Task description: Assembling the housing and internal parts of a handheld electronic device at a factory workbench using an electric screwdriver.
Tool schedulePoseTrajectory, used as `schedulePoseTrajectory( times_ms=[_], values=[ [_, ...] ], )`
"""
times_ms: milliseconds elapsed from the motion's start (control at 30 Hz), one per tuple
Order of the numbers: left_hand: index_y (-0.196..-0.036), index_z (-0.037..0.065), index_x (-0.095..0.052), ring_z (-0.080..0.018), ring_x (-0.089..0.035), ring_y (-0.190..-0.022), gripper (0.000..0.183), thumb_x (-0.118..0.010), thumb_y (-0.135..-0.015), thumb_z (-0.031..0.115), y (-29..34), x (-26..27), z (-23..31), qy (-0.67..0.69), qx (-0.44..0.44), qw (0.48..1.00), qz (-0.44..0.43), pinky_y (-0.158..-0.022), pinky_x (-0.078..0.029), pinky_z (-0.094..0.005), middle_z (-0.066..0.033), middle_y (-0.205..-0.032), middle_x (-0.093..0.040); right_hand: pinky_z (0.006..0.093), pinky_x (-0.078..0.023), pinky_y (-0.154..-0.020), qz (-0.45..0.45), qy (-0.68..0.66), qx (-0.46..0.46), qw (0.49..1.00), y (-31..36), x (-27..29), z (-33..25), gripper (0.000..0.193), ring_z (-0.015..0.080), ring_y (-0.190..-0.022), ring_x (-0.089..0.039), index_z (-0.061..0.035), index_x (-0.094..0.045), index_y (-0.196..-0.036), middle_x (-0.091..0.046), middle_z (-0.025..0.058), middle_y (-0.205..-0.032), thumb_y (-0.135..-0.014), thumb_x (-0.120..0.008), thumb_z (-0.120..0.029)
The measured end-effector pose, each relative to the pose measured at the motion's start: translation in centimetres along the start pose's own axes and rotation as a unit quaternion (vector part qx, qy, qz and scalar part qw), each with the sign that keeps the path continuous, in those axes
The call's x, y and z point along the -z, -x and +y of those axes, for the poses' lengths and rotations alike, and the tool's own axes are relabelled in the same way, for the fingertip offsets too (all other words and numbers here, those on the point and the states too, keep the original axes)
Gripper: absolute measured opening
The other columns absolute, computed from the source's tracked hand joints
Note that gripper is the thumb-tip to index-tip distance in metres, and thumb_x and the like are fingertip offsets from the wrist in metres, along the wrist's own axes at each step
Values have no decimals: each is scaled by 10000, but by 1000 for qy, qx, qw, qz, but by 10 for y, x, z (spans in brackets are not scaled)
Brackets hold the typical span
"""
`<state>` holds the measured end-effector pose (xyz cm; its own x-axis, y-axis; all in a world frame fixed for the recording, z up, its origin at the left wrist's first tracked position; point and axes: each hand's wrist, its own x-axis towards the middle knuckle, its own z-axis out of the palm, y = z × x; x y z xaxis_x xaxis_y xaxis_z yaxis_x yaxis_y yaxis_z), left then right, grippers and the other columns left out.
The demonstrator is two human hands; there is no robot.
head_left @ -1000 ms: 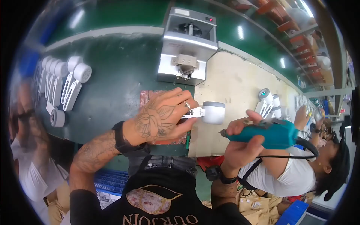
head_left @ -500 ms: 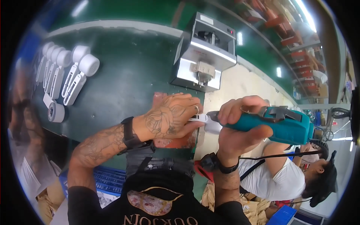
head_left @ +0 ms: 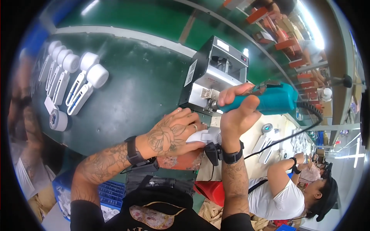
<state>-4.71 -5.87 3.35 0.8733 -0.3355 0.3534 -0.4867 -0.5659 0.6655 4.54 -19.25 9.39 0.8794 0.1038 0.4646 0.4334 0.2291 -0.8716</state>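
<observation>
My left hand (head_left: 171, 133) is closed over a white device (head_left: 203, 136) with a slim handle, pressing it down above a worn red-brown pad (head_left: 179, 161). Part of that device is hidden behind my fingers and right wrist. A teal electric screwdriver (head_left: 275, 99) lies in my right hand (head_left: 238, 119), its body pointing right and its cord trailing from the back. The screwdriver's nose meets the metal outlet at the front of a black and silver screw feeder (head_left: 227, 79); the bit's very tip is too small to make out.
Several white round-headed devices with slotted handles (head_left: 79, 94) lie in a row on the green table (head_left: 127, 77). More lie on the pale surface at right, near a co-worker in a white shirt (head_left: 281, 198). A blue crate (head_left: 111, 190) and a red container (head_left: 211, 191) sit below the table edge.
My right hand has carried the screwdriver up and away from the white device to the screw feeder's outlet. My left hand still holds the device, now turned differently on the pad.
</observation>
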Motion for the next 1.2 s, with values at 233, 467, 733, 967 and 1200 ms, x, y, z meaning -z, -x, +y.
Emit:
schedulePoseTrajectory(
  times_ms=[233, 467, 733, 967, 1200],
  values=[
    [-1145, 70, -698, -280, -560, -1013, 444, -700, -860, 410, -2, 4, -2, 26, 60, 997, -45, -953, -457, -415, -88, -1001, -546, 307, -429, -526, -11, 8, -62, 998, 18, 11, -15, 687, 175, -569, -515, -10, -536, -1026, -513, 56, -671, -884, -591, -680],
    [-1150, 55, -696, -278, -542, -1040, 466, -684, -872, 428, 3, -2, -1, -5, 46, 998, -31, -947, -462, -423, -89, -1028, -518, 297, -414, -494, 5, 32, -72, 997, 43, 17, -32, 783, 176, -520, -497, 3, -536, -1066, -490, 46, -622, -824, -619, -737],
    [-1161, 55, -694, -279, -541, -1041, 464, -692, -864, 412, -2, 2, 1, 13, 57, 997, -44, -960, -457, -425, -91, -1028, -513, 310, -419, -490, -5, 26, -76, 997, 46, 23, -20, 717, 180, -520, -501, -10, -512, -992, -492, 55, -618, -848, -625, -703],
    [-1158, 21, -673, -286, -539, -1000, 482, -705, -852, 391, -4, 3, -1, 11, 33, 999, -35, -898, -460, -423, -108, -1023, -520, 328, -422, -487, -18, -7, -89, 996, 43, 24, -15, 605, 184, -518, -490, -38, -474, -889, -482, 67, -621, -889, -650, -617],
    [-1123, 33, -673, -309, -543, -983, 417, -688, -874, 367, -1, 2, -1, -3, 22, 999, -27, -889, -454, -432, -120, -1041, -529, 322, -430, -510, -16, 29, -82, 996, 32, 18, -25, 621, 183, -543, -504, -3, -539, -997, -489, 58, -638, -918, -616, -615]
  ],
)
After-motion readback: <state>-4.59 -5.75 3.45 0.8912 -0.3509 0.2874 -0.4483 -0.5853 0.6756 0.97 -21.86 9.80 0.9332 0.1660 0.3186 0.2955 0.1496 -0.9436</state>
